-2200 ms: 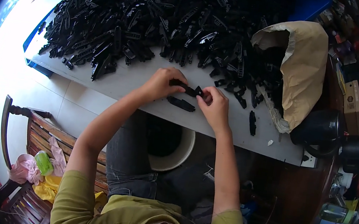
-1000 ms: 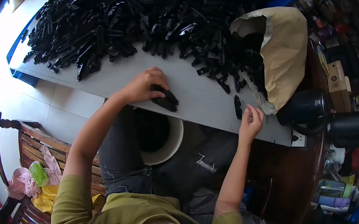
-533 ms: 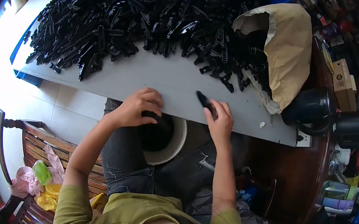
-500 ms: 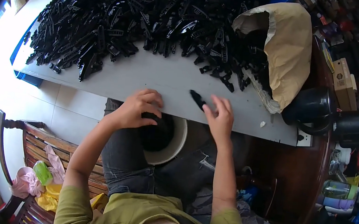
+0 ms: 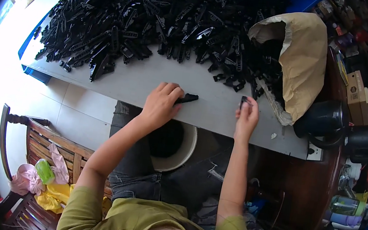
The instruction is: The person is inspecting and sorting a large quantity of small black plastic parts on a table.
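My left hand [image 5: 161, 104] is at the front part of the grey table [image 5: 152, 76], its fingers closed on one end of a long black plastic part [image 5: 189, 99]. The free end of that part points right, just above the tabletop. To the right, my right hand [image 5: 247, 118] is raised with a small black plastic piece [image 5: 244, 101] pinched between thumb and fingers. Beyond both hands, a large heap of black plastic parts [image 5: 125, 28] spreads over the table. Below the table edge, between my legs, a pale round bucket [image 5: 191, 146] has dark contents I cannot make out.
An open brown paper sack [image 5: 304, 65] with black parts at its mouth lies on the right. Beside it stand dark mugs [image 5: 321, 117] and a cardboard box [image 5: 356, 93]. A wooden chair [image 5: 42, 136] with cloths is at the left. Blue tray edges show behind the heap.
My left hand has moved from over the bucket onto the table and gripped a long black part. My right hand has moved right and now pinches a small black piece.
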Tool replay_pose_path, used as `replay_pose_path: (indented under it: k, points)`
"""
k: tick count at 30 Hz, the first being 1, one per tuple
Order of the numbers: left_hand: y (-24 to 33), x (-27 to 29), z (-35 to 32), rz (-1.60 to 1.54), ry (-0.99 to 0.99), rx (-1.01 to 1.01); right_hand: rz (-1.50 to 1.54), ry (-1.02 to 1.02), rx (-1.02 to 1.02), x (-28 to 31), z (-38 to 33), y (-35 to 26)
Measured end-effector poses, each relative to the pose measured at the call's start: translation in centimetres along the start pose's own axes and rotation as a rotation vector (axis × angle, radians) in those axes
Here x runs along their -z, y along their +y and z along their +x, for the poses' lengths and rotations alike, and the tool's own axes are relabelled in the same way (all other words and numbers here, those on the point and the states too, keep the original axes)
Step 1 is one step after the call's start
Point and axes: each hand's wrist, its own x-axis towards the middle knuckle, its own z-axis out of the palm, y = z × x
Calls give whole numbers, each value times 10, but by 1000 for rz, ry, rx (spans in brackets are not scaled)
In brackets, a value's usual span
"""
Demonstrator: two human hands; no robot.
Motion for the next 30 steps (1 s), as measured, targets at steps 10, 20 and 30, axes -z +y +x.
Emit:
replay_pose_path:
  k: [10, 20, 30]
  points:
    - [-10, -5, -4, -163, -155, -265, -379, -530, 317, -51, -32, -34]
    - [-28, -11, 10, -532, -193, -46, -459, -684, 512, -46, -18, -26]
    - [-24, -8, 11, -469, -221, -28, -332, -543, 446, -49, -14, -21]
